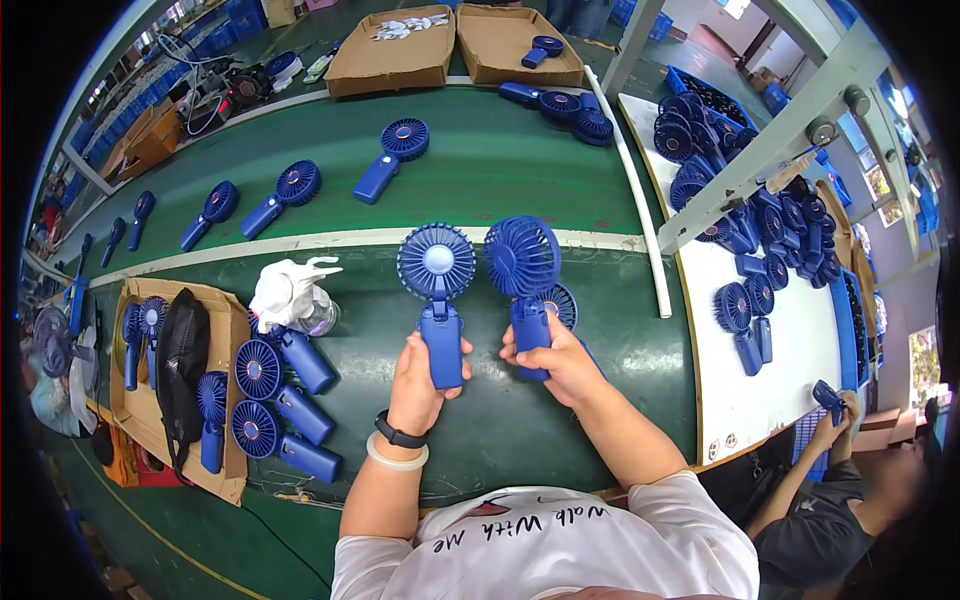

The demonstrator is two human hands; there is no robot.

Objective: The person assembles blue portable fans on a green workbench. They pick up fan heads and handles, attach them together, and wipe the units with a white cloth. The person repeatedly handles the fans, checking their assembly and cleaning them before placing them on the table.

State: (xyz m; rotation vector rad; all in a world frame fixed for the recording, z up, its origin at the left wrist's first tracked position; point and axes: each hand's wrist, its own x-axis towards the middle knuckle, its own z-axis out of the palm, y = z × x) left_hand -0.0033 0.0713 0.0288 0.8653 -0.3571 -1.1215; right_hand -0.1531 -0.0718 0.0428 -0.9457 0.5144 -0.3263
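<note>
My left hand (408, 390) is wrapped round the handle of a blue handheld fan (441, 340), its round head upright above the fist. In my right hand (562, 362) is a second blue handheld fan (522, 262), its head turned somewhat aside and close to the first one. A third fan (562, 303) lies on the green worktop behind my right hand, partly hidden by it. Several more blue fans (257, 370) lie to the left of my left forearm. Beyond them, a crumpled white cloth or glove (287, 290) sits on a clear container (322, 315).
A cardboard tray (232, 462) at left holds fans and a black pouch (186, 365). Spaced fans (405, 140) lie on a green belt (480, 180). Two cardboard boxes (390, 75) stand beyond. At right, a white table (715, 405) bears piled fans; a co-worker's hands (838, 420) hold one.
</note>
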